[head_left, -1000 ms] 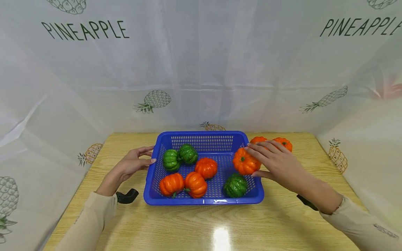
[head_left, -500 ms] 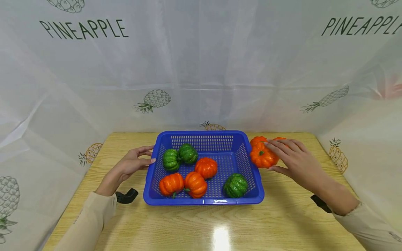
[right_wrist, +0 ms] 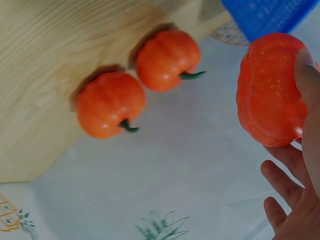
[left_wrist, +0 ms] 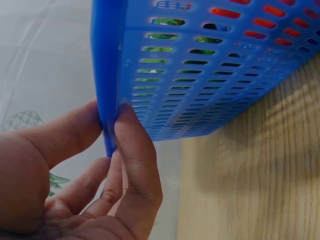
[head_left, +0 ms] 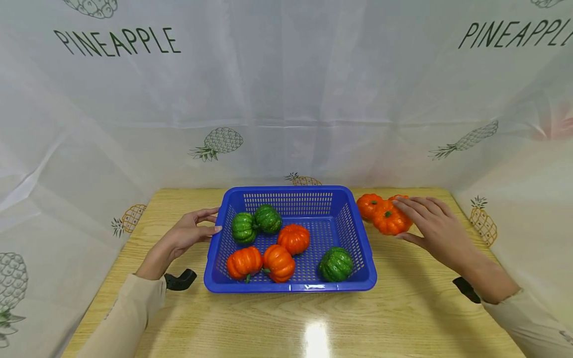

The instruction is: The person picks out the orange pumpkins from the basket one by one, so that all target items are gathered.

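Note:
My left hand [head_left: 190,232] pinches the left rim of a blue plastic basket [head_left: 333,287]; the left wrist view shows the thumb and a finger on either side of the rim [left_wrist: 107,75]. Inside sit three green pumpkins, one of them [head_left: 335,264] at the near right, and three orange pumpkins, one [head_left: 293,239] near the middle. Right of the basket, my right hand [head_left: 436,233] grips an orange pumpkin [head_left: 390,219] between thumb and fingers. Two more orange pumpkins [right_wrist: 111,104] rest on the table beyond it; in the head view the hand partly covers one.
The wooden table [head_left: 250,323] carries the basket in its middle. A white sheet [head_left: 286,99] printed with pineapples hangs behind and along both sides. Black wrist devices, one below the left wrist [head_left: 180,280], are worn on both arms.
My right hand has carried the orange pumpkin from over the basket's right side out to the right, close to the two on the table. The left hand has kept its place on the rim.

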The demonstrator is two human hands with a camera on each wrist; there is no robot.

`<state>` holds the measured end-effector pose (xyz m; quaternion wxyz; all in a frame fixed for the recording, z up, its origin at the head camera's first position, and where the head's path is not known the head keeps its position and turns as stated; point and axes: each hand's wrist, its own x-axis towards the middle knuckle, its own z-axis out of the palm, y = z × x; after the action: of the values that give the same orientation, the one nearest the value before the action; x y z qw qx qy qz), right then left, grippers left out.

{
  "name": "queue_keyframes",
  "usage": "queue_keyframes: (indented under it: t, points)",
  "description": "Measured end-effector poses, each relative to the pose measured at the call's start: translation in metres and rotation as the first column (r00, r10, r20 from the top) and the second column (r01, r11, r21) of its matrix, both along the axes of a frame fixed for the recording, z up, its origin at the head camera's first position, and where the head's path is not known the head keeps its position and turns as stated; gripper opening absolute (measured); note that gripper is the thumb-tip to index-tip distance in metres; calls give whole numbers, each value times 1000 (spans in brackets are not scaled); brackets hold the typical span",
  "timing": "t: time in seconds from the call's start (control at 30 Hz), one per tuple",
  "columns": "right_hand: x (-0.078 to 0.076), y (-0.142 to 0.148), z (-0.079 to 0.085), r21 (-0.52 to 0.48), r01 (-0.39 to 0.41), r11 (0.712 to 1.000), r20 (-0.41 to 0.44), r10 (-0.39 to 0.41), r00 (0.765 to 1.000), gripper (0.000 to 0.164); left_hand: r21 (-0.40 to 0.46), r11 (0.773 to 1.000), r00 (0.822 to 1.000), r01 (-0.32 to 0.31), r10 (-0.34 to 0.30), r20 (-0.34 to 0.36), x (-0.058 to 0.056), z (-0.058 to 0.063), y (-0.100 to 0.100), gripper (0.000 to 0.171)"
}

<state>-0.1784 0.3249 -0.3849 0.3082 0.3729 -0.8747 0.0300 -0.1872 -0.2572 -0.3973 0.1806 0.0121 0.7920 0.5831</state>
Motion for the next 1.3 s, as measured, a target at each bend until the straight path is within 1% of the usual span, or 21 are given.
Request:
queue_keyframes:
  t: [0.3, 0.53, 0.8, 0.9, 0.97, 1.17, 1.3]
  points:
    - [-8, 27, -10, -28, 89, 996, 13, -89, 996, 92, 0, 1000, 1000, 1, -1, 2, -1, 0, -1, 71]
    - [-13, 48, -19, -50, 167, 985, 29, -166, 986, 96, 0, 1000, 1000, 4, -4, 3, -1, 0, -1, 70]
    - [-16, 67, -26, -66, 277, 959, 77, -272, 959, 105, -12, 1000, 1000, 0, 0, 6, -1, 0, 0, 70]
    - [-17, 72, -28, -73, 321, 944, 90, -315, 945, 107, -13, 1000, 1000, 0, 0, 7, -1, 0, 0, 71]
    - [-18, 75, -30, -82, 350, 933, 113, -340, 934, 109, -14, 1000, 1000, 2, -2, 7, -1, 0, 0, 71]
    - [-19, 86, -37, -106, 424, 899, 186, -401, 897, 105, -10, 1000, 1000, 4, -4, 7, -1, -1, -1, 71]
    - [-19, 92, -41, -109, 463, 880, 210, -435, 876, 99, -5, 1000, 1000, 6, -6, 5, -1, -1, -1, 71]
